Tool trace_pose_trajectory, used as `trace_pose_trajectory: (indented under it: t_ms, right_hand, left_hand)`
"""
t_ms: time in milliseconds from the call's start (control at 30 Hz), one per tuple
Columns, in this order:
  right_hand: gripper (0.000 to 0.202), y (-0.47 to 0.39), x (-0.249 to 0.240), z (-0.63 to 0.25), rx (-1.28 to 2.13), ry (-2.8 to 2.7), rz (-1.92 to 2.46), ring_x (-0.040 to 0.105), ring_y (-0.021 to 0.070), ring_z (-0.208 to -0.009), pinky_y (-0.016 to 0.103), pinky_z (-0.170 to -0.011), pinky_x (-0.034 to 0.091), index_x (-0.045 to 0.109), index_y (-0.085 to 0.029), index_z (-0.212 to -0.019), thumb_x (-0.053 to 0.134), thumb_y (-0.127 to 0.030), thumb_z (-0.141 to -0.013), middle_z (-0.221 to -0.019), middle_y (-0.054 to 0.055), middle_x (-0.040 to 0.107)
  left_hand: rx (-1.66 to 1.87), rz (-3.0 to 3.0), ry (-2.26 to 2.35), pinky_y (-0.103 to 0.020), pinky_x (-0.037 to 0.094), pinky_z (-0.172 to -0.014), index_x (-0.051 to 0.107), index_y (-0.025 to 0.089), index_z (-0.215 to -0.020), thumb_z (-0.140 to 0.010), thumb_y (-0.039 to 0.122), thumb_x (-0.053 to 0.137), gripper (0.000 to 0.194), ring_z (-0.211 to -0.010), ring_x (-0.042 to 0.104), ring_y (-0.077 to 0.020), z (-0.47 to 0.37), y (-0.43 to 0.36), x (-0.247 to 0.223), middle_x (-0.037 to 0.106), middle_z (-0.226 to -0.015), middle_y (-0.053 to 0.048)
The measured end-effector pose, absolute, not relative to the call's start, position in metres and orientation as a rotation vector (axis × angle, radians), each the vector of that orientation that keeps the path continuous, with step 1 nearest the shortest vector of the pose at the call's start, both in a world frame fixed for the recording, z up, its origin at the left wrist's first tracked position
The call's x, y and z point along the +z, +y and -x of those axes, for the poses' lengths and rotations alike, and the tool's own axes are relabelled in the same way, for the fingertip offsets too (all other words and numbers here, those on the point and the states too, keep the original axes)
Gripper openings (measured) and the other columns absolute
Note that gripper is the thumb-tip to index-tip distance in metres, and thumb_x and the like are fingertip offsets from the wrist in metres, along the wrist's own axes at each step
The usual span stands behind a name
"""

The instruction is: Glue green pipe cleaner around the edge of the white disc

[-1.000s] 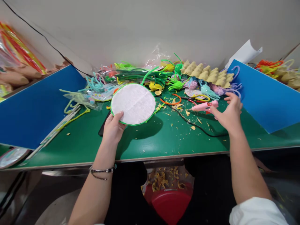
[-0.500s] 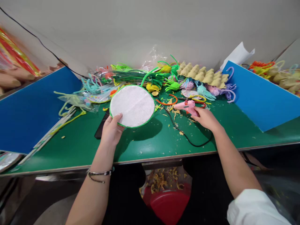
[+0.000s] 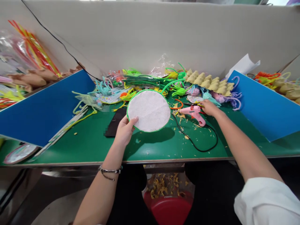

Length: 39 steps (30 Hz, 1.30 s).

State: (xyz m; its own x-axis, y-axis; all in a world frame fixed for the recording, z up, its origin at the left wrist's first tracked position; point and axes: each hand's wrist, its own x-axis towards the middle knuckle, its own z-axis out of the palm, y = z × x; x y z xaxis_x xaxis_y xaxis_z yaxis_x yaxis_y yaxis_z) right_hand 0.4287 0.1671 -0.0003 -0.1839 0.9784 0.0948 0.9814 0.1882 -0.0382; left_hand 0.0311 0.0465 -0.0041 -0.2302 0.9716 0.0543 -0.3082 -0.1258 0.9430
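Note:
My left hand (image 3: 126, 129) pinches the lower left edge of a white oval disc (image 3: 149, 111) with a textured face. A green fuzzy rim runs round the disc, and a green stem (image 3: 172, 83) rises from its upper right. The disc is held tilted above the table. Farther right, my right hand (image 3: 209, 107) has its fingers curled down by a red and yellow item with a dark tip; the fingers partly hide it, and its kind is unclear. Just in front of that hand, a pink glue gun (image 3: 193, 112) rests on the table, nozzle to the left.
Blue panels stand at the left (image 3: 49, 107) and right (image 3: 264, 106) of the green table (image 3: 150, 153). Fuzzy wire stems (image 3: 145, 80) and an egg carton (image 3: 209, 82) lie along the back. A black cord (image 3: 199, 150) loops near the glue gun. A dark flat object (image 3: 114, 123) lies behind my left hand.
My right hand has let go of the glue gun, which now lies on the table, and has moved to the items behind it. My left hand still holds the disc. The view has shifted.

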Motion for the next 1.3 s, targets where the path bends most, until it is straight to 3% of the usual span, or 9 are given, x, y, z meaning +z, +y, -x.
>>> trace_pose_trajectory:
  t_ms: [300, 533, 633, 700, 767, 900, 1033, 1200, 1300]
  right_hand:
    - [0.039, 0.172, 0.011, -0.426, 0.026, -2.329, 2.235, 0.060, 0.0206, -0.106, 0.043, -0.089, 0.053, 0.056, -0.017, -0.123, 0.057, -0.039, -0.091, -0.124, 0.009, 0.058]
    - [0.038, 0.151, 0.061, -0.438, 0.067, -1.927, 2.308, 0.060, 0.0205, -0.106, 0.042, -0.088, 0.053, 0.056, -0.018, -0.123, 0.058, -0.039, -0.091, -0.123, 0.009, 0.059]
    - [0.033, 0.134, 0.090, -0.443, 0.069, -1.693, 2.275, 0.062, 0.0190, -0.100, 0.039, -0.085, 0.053, 0.060, -0.017, -0.114, 0.059, -0.039, -0.090, -0.113, 0.007, 0.062]
    - [0.026, 0.118, 0.104, -0.443, 0.040, -1.575, 2.168, 0.063, 0.0207, -0.091, 0.040, -0.082, 0.051, 0.063, -0.012, -0.098, 0.058, -0.036, -0.089, -0.097, 0.010, 0.066]
    - [0.026, 0.097, 0.111, -0.437, 0.008, -1.487, 2.009, 0.063, 0.0209, -0.089, 0.038, -0.080, 0.048, 0.060, -0.012, -0.099, 0.053, -0.035, -0.091, -0.097, 0.014, 0.066]
    - [0.033, 0.053, 0.104, -0.406, 0.090, -1.490, 1.698, 0.063, 0.0176, -0.085, 0.033, -0.074, 0.049, 0.053, -0.019, -0.106, 0.054, -0.046, -0.086, -0.100, 0.010, 0.066]
    - [0.049, 0.021, 0.089, -0.357, 0.309, -1.680, 1.546, 0.061, 0.0193, -0.068, 0.034, -0.061, 0.048, 0.050, -0.024, -0.096, 0.063, -0.063, -0.070, -0.079, 0.002, 0.064]
    - [0.059, 0.013, 0.069, -0.312, 0.417, -1.984, 1.505, 0.065, 0.0270, -0.086, 0.040, -0.071, 0.049, 0.048, -0.021, -0.106, 0.067, -0.061, -0.067, -0.103, 0.012, 0.068]
    - [0.061, 0.016, 0.053, -0.301, 0.379, -2.035, 1.476, 0.065, 0.0283, -0.085, 0.039, -0.068, 0.048, 0.048, -0.019, -0.112, 0.067, -0.059, -0.068, -0.099, 0.012, 0.068]
  left_hand:
    - [1.579, -0.957, 1.046, -0.028, 0.054, -0.069, 0.069, 0.017, -0.092, -0.054, 0.034, 0.083, 0.044, -0.080, 0.068, -0.0191, -0.036, 0.045, -0.005, 0.073, -0.088, -0.004]
    - [1.618, -1.000, 1.050, -0.027, 0.053, -0.073, 0.069, 0.017, -0.093, -0.055, 0.034, 0.081, 0.042, -0.081, 0.067, -0.0175, -0.036, 0.047, -0.006, 0.073, -0.090, -0.004]
    - [1.648, -1.023, 1.060, -0.028, 0.052, -0.075, 0.068, 0.018, -0.094, -0.056, 0.033, 0.080, 0.043, -0.081, 0.066, -0.0166, -0.036, 0.048, -0.006, 0.072, -0.093, -0.004]
    - [1.678, -1.045, 1.066, -0.028, 0.052, -0.077, 0.067, 0.018, -0.096, -0.055, 0.033, 0.080, 0.045, -0.083, 0.066, -0.0167, -0.037, 0.048, -0.006, 0.072, -0.095, -0.004]
    - [1.724, -1.070, 1.074, -0.029, 0.051, -0.079, 0.066, 0.019, -0.097, -0.056, 0.033, 0.080, 0.046, -0.085, 0.065, -0.0170, -0.039, 0.048, -0.005, 0.071, -0.097, -0.004]
    - [1.828, -1.125, 1.121, -0.029, 0.050, -0.080, 0.064, 0.019, -0.096, -0.059, 0.037, 0.078, 0.044, -0.089, 0.064, -0.0173, -0.044, 0.046, -0.005, 0.069, -0.099, -0.005]
    - [1.893, -1.215, 1.206, -0.029, 0.051, -0.079, 0.064, 0.018, -0.091, -0.060, 0.041, 0.078, 0.041, -0.087, 0.063, -0.0174, -0.044, 0.043, -0.002, 0.069, -0.095, -0.005]
    - [1.928, -1.331, 1.316, -0.023, 0.049, -0.065, 0.062, 0.019, -0.086, -0.066, 0.043, 0.076, 0.034, -0.072, 0.060, -0.0138, -0.046, 0.036, 0.000, 0.066, -0.080, -0.001]
    - [1.918, -1.415, 1.353, -0.022, 0.049, -0.061, 0.062, 0.020, -0.085, -0.070, 0.040, 0.074, 0.028, -0.069, 0.059, -0.0132, -0.054, 0.031, 0.000, 0.065, -0.076, 0.000]
